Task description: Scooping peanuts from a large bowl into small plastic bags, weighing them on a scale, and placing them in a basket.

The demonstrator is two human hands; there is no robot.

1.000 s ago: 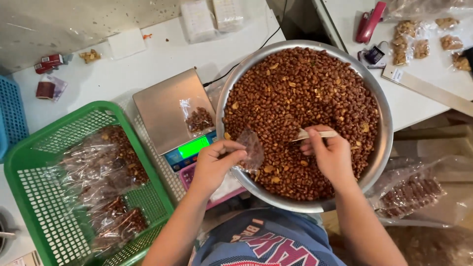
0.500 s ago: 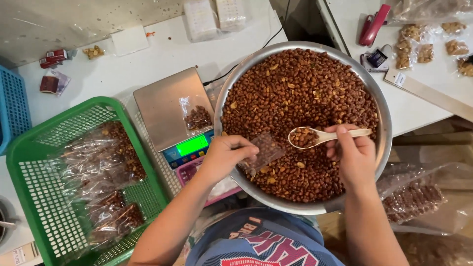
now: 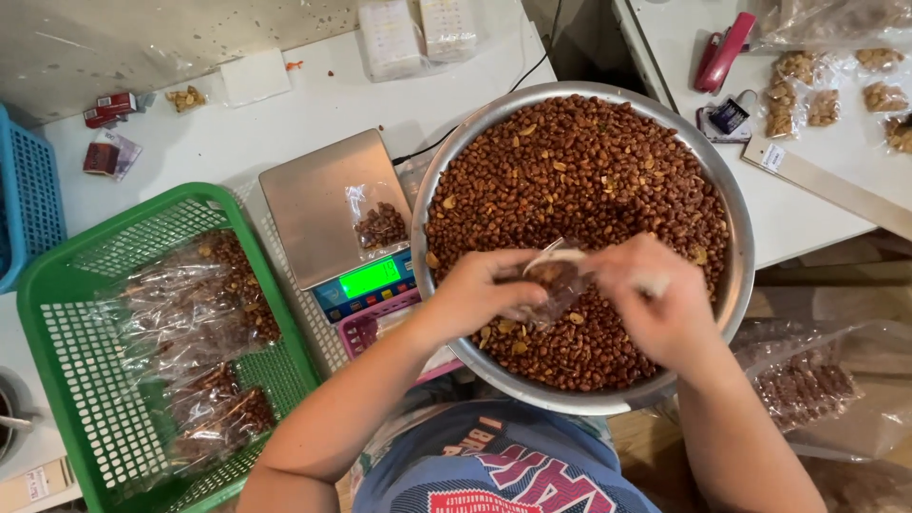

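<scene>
White worktable (image 3: 285,114) seen from above. At centre right, wide metal bowl (image 3: 731,313) heaped with brown roasted nuts (image 3: 579,171). Over its lower middle, left hand (image 3: 480,294) pinching small clear bag (image 3: 556,283) open; right hand (image 3: 655,304) closed around pale spoon (image 3: 566,256), tipped at bag's mouth. Left of bowl, scale (image 3: 332,214) bearing another small filled bag (image 3: 380,223). Lower left, green basket (image 3: 76,332) of packed bags.

Snack-packing workshop — scale (image 3: 334,211), bagged nuts (image 3: 195,313).

Open above the nuts at the bowl's (image 3: 731,228) far rim; hemmed left by scale (image 3: 328,204) and green basket (image 3: 66,285).
</scene>
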